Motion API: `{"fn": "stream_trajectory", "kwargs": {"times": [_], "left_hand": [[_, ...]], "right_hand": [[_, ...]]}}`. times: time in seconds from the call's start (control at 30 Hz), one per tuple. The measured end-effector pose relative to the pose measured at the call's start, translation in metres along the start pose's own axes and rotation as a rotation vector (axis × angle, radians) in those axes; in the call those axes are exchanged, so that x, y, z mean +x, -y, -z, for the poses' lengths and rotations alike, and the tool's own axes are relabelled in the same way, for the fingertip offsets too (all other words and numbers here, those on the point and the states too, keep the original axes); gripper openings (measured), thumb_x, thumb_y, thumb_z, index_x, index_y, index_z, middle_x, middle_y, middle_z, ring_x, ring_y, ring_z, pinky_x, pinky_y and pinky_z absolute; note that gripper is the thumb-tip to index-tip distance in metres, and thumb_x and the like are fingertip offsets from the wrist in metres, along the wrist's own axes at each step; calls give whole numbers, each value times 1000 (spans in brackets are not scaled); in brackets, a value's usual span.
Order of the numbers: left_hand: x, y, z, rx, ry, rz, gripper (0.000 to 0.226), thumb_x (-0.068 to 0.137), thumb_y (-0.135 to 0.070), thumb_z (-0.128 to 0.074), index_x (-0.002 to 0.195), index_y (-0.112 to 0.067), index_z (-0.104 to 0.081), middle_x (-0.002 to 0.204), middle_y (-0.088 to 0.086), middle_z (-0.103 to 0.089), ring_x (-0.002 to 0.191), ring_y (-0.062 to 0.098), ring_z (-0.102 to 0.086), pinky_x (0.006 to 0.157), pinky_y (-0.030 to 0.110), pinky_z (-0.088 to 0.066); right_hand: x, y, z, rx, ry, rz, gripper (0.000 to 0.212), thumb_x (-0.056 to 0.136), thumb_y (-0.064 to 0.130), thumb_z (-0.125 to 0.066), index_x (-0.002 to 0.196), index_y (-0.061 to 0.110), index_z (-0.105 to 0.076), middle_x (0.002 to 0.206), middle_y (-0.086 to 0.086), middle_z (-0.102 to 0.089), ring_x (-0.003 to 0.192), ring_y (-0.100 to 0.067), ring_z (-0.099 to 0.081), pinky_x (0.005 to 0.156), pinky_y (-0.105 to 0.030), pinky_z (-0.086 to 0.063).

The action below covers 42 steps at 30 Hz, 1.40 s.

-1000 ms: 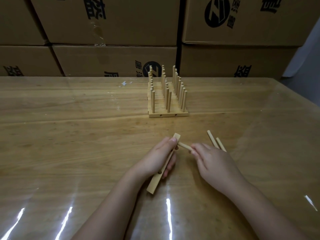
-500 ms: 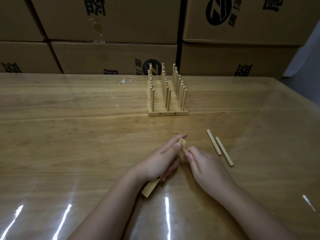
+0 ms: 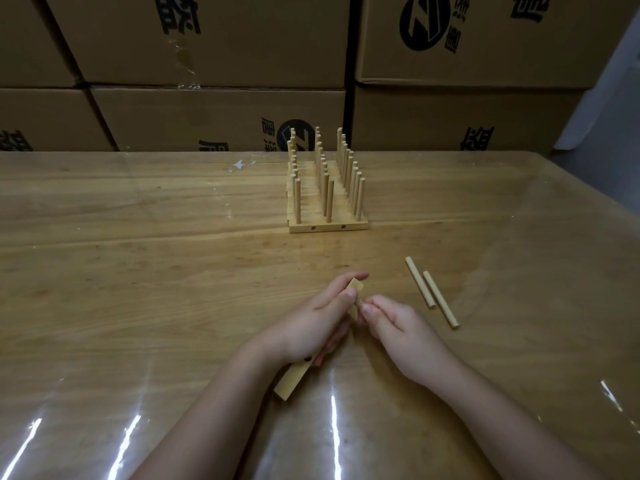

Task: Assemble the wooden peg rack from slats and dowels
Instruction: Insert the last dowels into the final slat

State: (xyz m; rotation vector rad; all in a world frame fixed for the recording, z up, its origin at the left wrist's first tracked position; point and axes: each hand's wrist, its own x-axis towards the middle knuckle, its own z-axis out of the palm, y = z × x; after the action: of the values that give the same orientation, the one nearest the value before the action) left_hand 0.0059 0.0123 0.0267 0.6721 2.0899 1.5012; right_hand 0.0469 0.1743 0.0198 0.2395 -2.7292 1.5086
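Slat point(image 3: 292, 379), 6 o'clock side of the surface point(image 3: 138, 271), clamped in my left grip point(image 3: 311, 327); dowel point(image 3: 358, 302) at its 1 o'clock end, pinched by my right grip point(image 3: 398, 330): I judge it seats best square to the hole, pushed straight, slat braced.

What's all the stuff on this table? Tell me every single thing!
peg rack: one, pale wood, far middle of the table
loose dowels: two, pale wood, lying side by side right of the hands
slat: one, pale wood, gripped in the left hand
held dowel: one, pale wood, at the slat's far end
white scrap: one, left of the rack
table: one, brown wood, shiny
cardboard boxes: several, brown, stacked behind
left hand: one, holds the slat
right hand: one, pinches the held dowel
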Motion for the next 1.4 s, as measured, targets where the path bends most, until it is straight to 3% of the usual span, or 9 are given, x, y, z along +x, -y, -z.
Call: {"fn": "stream_trajectory", "kwargs": {"times": [0.23,0.37,0.5,0.6,0.7,0.87,1.13,1.3,1.4], "left_hand": [[2,2,-4,-58,-18,-33,35,104,-34,-26,138,-38,-33,46,-8,-40,39,8,-40,33,19,-33],[4,0,-3,-163,-30,-32,38,102,-37,-29,140,-39,-29,50,-3,-44,40,12,-40,35,20,-34],[7,5,4,-323,-95,-14,41,97,-43,-33,131,-22,-40,52,0,-48,35,11,-42,35,19,-35],[8,12,11,-541,-212,37,53,96,-54,-32,86,-9,-58,56,3,-52,44,14,-48,44,22,-42],[14,18,13,-850,-303,57,52,92,-56,-40,74,-15,-66,65,3,-56,53,14,-54,51,25,-46],[23,25,16,-1090,-333,40,43,85,-50,-52,88,-10,-65,59,-1,-47,46,9,-43,40,21,-38],[29,26,21,-1023,-218,45,48,87,-44,-43,112,-6,-60,55,-3,-51,43,7,-47,38,19,-40],[28,26,19,-1021,-265,59,49,87,-44,-47,113,-6,-62,58,-1,-51,45,8,-47,41,20,-41],[25,26,18,-1024,-321,52,43,88,-46,-51,103,-9,-69,61,0,-50,48,10,-47,44,21,-42]], "right_hand": [[3,-6,3,316,106,-134,29,97,26,-42,72,23,-57,50,13,-39,43,1,-33,40,-10,-26],[8,-8,4,207,78,-40,21,95,33,-45,81,24,-59,55,17,-51,50,4,-45,48,-11,-34],[10,-11,10,55,-272,114,22,86,59,-46,96,42,-55,80,9,-61,68,-6,-56,62,-20,-46],[13,-14,19,273,-460,156,28,87,54,-45,106,36,-55,80,8,-62,69,-6,-60,60,-16,-48],[13,-14,12,273,-308,112,36,84,55,-41,108,31,-53,77,4,-60,65,-6,-60,57,-18,-48],[6,-16,-1,-91,-86,184,36,83,62,-43,116,49,-41,89,19,-54,77,-2,-57,66,-18,-48],[8,-14,1,-137,-92,194,8,91,30,-52,89,38,-55,78,14,-57,73,-4,-57,65,-21,-47],[7,-9,4,-142,-111,202,31,94,27,-47,64,19,-49,63,7,-50,64,-10,-52,64,-34,-44],[8,-7,3,-183,-134,193,30,95,23,-45,65,19,-48,69,6,-50,67,-10,-51,66,-36,-45]]}}
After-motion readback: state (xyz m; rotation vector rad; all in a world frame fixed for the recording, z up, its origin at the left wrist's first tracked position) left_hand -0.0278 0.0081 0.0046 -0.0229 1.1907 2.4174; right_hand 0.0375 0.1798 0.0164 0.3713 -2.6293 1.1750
